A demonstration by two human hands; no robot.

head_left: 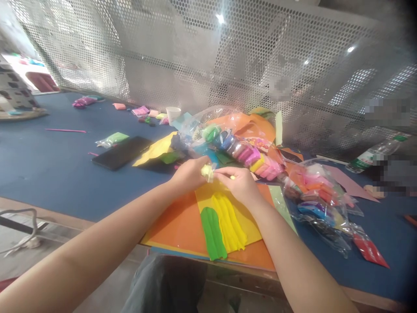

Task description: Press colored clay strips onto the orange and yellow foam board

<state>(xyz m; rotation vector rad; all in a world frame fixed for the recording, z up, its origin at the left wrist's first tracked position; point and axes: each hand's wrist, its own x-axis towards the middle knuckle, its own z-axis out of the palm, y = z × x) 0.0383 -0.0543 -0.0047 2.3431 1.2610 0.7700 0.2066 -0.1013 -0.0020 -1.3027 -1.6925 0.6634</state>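
Note:
My left hand (190,176) is closed around a small lump of pale yellow clay (207,172) in a clear plastic wrapper. From the other side my right hand (240,184) meets it, thumb and fingers pinched at the wrapper's edge. A small bit of the same pale yellow shows among the right fingers. Below both hands, a strip of flattened green clay (213,232) lies beside ridged yellow clay strips (230,224). They rest on a yellow sheet (250,221) over an orange sheet (172,221) at the table's front edge.
Wrapped clay blocks (249,154) in many colours pile up behind my hands. More clay packets in a clear bag (319,195) lie right. A dark flat tablet-like object (122,153), a white cup (173,114) and a plastic bottle (374,154) stand about. A perforated metal panel (182,56) borders the back.

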